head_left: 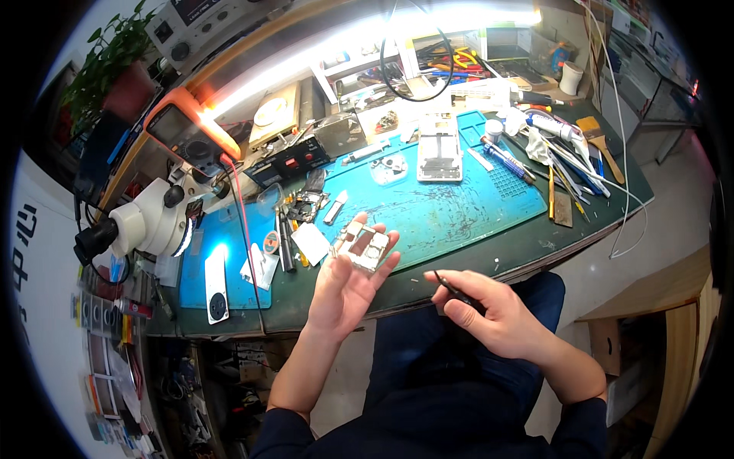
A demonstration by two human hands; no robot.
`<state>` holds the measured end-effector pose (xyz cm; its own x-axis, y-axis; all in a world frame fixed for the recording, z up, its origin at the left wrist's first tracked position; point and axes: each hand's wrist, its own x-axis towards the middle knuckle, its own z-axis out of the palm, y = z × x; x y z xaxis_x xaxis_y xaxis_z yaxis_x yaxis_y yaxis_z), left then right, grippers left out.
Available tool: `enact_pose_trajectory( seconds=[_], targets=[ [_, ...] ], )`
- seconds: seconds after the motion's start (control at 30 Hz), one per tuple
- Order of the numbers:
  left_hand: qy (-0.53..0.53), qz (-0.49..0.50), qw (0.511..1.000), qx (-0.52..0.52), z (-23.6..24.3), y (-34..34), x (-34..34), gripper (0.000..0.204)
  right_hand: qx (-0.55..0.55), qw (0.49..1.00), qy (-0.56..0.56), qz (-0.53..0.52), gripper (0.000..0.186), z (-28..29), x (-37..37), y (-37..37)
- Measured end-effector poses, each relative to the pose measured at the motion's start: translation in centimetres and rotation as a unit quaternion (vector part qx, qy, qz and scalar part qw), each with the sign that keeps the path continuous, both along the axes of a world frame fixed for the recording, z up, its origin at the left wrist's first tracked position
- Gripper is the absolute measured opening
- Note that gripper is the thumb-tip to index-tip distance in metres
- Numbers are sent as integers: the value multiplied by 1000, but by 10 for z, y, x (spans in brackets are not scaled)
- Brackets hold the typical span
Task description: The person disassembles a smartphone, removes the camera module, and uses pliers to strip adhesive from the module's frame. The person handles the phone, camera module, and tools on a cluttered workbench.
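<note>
My left hand (342, 294) is palm up, its fingers curled round a small phone circuit board (362, 245) with an open gap in its middle. To the right of it, in front of the bench edge, my right hand (489, 310) grips a thin dark pointed tool (451, 286); its tip points toward the left hand. Most of the tool is hidden by the fingers, so its exact kind is unclear. Beyond the hands, an opened phone body (440, 157) lies on the blue work mat (489, 206). A clear dish of small parts (388, 170) is beside it.
At left stand a microscope (149, 218) and an orange multimeter (191, 134) with a red lead hanging over the bench. A white phone back panel (217, 287) lies near them. Tweezers, pens and a brush (604, 153) crowd the right side. A white cable (625, 176) hangs there.
</note>
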<state>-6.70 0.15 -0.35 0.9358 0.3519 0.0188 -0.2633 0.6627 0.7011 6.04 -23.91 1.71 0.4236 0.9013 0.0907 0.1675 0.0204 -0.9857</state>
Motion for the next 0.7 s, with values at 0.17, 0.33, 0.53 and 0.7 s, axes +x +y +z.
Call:
enact_pose_trajectory(
  seconds=[0.17, 0.33, 0.53, 0.7],
  targets=[
    [-5, -6, 992, 129, -16, 7, -4, 114, 19, 867, -486, -108, 61, 1, 15, 10],
    [-20, -12, 992, 122, -26, 10, -5, 111, 5, 860, -498, -110, 58, -12, 12, 31],
    [0, -1, 994, 111, -24, 8, -9, 113, 48, 849, -513, -121, 53, -12, 12, 40],
    [11, 0, 995, 100, -20, 6, -8, 112, 52, 847, -514, -122, 53, -9, 13, 41]
  ],
)
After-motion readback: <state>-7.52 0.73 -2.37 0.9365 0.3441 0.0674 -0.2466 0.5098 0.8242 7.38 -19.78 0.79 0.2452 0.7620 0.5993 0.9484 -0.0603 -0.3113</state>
